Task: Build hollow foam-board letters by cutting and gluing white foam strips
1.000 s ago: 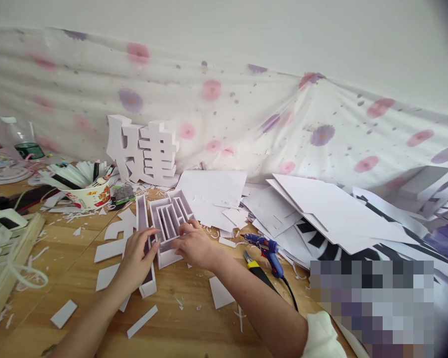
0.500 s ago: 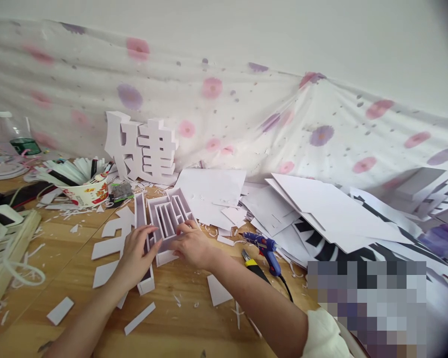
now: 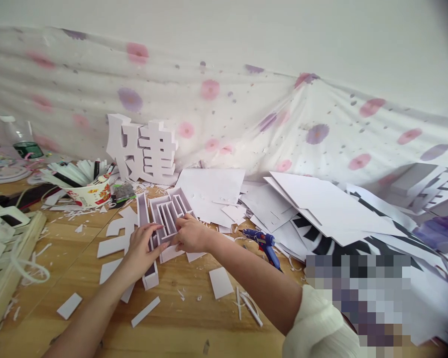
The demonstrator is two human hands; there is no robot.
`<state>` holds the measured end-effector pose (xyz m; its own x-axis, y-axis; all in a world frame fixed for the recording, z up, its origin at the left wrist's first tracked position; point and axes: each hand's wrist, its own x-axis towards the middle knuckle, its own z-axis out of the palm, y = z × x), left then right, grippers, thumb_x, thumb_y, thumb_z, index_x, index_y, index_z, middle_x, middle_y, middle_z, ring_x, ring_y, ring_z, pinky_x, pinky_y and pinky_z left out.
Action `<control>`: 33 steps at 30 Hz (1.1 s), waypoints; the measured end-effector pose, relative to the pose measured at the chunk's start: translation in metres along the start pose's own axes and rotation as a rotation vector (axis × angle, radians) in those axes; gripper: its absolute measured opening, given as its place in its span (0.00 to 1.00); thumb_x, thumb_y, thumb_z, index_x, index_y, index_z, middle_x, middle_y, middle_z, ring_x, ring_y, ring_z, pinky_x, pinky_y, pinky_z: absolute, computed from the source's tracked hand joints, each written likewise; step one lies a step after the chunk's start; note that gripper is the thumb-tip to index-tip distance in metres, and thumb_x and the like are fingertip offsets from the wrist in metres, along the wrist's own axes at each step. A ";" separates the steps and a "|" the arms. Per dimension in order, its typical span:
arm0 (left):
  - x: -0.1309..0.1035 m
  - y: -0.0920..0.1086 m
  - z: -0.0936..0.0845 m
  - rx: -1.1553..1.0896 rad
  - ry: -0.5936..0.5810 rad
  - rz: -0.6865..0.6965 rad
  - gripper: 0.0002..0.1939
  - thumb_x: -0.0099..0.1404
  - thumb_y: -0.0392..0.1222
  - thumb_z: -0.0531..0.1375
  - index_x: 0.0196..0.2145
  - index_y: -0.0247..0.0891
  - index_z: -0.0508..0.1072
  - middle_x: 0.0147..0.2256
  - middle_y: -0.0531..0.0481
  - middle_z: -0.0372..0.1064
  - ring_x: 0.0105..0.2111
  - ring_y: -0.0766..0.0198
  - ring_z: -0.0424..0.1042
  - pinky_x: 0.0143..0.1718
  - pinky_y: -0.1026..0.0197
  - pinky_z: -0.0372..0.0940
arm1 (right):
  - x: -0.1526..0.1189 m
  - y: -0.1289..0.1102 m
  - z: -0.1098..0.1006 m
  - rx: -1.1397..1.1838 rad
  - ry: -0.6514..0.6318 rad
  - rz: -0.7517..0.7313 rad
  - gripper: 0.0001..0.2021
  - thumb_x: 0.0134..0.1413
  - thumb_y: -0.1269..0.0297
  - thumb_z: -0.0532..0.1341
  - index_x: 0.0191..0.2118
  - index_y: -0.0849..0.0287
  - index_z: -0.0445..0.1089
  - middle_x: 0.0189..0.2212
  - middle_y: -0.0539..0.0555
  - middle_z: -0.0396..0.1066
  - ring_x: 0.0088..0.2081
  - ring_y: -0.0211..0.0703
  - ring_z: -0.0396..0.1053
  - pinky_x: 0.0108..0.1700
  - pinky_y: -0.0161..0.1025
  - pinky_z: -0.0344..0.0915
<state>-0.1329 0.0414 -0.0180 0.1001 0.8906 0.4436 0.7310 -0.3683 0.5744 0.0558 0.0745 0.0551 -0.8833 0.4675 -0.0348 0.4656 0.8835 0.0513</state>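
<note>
White slatted board form point(image 3: 168, 219) — left hand point(image 3: 144, 248) arched beside, thumb and fingers parted; right hand point(image 3: 190, 234) curled onto it — can't tell if pinching.

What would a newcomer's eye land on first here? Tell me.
Probably the big white cut-out character, standing upright at the back left of the table against the flower-patterned sheeting. Next, the blue glue gun, a strong spot of colour lying right of centre among white sheets and scraps. Then the two hands, on the slatted white box-like form near the middle.
</note>
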 end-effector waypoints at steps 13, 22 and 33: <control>-0.001 0.002 0.003 0.007 0.028 0.002 0.20 0.58 0.55 0.55 0.42 0.42 0.68 0.46 0.43 0.64 0.51 0.49 0.61 0.51 0.45 0.57 | -0.006 -0.007 0.006 0.011 0.058 0.055 0.08 0.53 0.64 0.61 0.38 0.56 0.76 0.26 0.56 0.71 0.40 0.46 0.61 0.42 0.42 0.50; -0.002 -0.002 0.006 0.027 0.034 0.027 0.20 0.59 0.57 0.53 0.44 0.42 0.67 0.48 0.43 0.63 0.52 0.50 0.61 0.52 0.47 0.57 | -0.014 -0.014 0.020 0.063 0.138 0.141 0.09 0.55 0.66 0.59 0.39 0.56 0.75 0.28 0.55 0.69 0.40 0.45 0.60 0.43 0.40 0.51; -0.004 0.002 0.003 0.023 0.021 0.034 0.18 0.61 0.55 0.52 0.44 0.43 0.66 0.48 0.43 0.63 0.52 0.51 0.60 0.53 0.48 0.56 | -0.015 -0.013 0.027 0.099 0.169 0.157 0.09 0.55 0.67 0.58 0.39 0.56 0.74 0.26 0.53 0.68 0.39 0.44 0.60 0.42 0.40 0.51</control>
<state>-0.1295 0.0379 -0.0208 0.1111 0.8720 0.4768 0.7428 -0.3916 0.5430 0.0645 0.0567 0.0278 -0.7924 0.5953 0.1333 0.5938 0.8027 -0.0552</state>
